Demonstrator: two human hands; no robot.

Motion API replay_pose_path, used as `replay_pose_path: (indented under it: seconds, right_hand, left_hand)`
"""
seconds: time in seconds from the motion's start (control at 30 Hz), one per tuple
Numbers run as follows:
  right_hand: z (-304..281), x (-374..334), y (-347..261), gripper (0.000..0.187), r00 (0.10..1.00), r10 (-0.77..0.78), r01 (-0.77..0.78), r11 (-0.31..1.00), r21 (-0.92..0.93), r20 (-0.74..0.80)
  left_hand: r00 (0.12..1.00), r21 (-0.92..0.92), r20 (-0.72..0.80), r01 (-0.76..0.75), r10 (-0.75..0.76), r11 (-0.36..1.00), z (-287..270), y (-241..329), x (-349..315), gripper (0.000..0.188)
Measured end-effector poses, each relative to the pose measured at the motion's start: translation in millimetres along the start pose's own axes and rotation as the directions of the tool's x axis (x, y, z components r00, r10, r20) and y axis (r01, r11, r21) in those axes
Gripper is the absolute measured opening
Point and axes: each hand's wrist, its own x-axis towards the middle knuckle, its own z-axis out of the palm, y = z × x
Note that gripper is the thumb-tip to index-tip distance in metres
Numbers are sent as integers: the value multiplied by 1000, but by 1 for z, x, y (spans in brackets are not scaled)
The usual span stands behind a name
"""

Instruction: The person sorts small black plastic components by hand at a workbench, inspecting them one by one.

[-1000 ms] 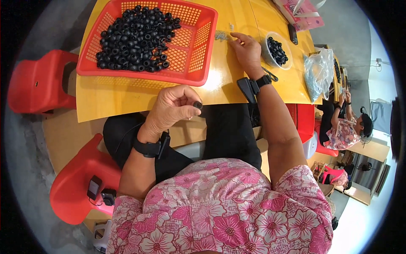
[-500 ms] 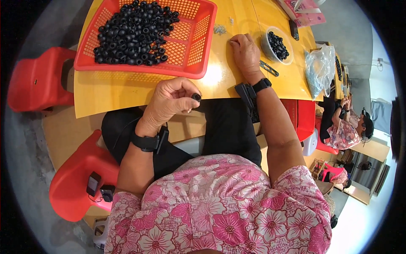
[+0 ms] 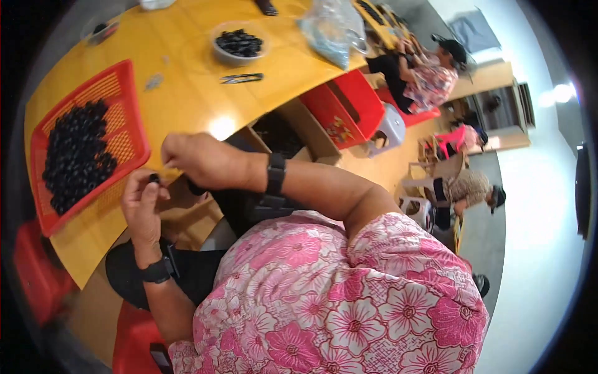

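Observation:
My left hand (image 3: pixel 143 206) is just off the table's near edge, below the basket corner. Between its thumb and fingers it pinches a small black hollow plastic piece (image 3: pixel 154 179). Close beside it, up and to the right, my right hand (image 3: pixel 198 161) has its fingers bent together. Motion blurs those fingertips, and anything between them is too small to make out. The red plastic basket (image 3: pixel 142 137) on the left holds a heap of similar black pieces (image 3: pixel 78 153). Right of the basket lies a small pile of tiny pale bits (image 3: pixel 154 81).
A clear bowl (image 3: pixel 242 62) of black pieces and a pair of thread snips (image 3: pixel 242 78) rest on the yellow table. A plastic bag (image 3: pixel 336 31) lies at its right edge. Beside the table are a cardboard box (image 3: pixel 317 134), a red box (image 3: pixel 352 109) and seated people.
The whole view has swung, so the table now appears further left. My right hand has left the tabletop near the pale bits and come close to my left hand, which still holds the black piece.

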Motion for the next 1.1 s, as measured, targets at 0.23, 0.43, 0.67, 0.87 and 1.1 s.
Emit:
replay_pose_path:
  seconds: [0.23, 0.43, 0.67, 0.87, 1.1]
  right_hand:
    - [3, -11, -20, 18, 991, -89, 110, 969, -224, 102]
    - [28, 6, -15, 15, 995, -96, 99, 979, -176, 28]
    - [39, 2, -29, 6, 972, 236, -181, 758, 627, -4]
    - [48, 3, -19, 9, 964, 264, -195, 764, 614, -22]
    - [30, 10, -19, 10, 938, 340, -192, 686, 702, -75]
  left_hand:
    - [988, -130, -32, -151, 148, 980, 10, -8, -1, 19]
    - [973, -42, -184, -152, 142, 987, -3, -2, -7, 20]
    - [958, -189, -211, -235, 194, 953, 11, 11, -3, 17]
    - [964, -206, -185, -228, 191, 952, 5, 12, -8, 19]
    - [955, -125, -132, -282, 266, 951, 8, 16, -7, 20]
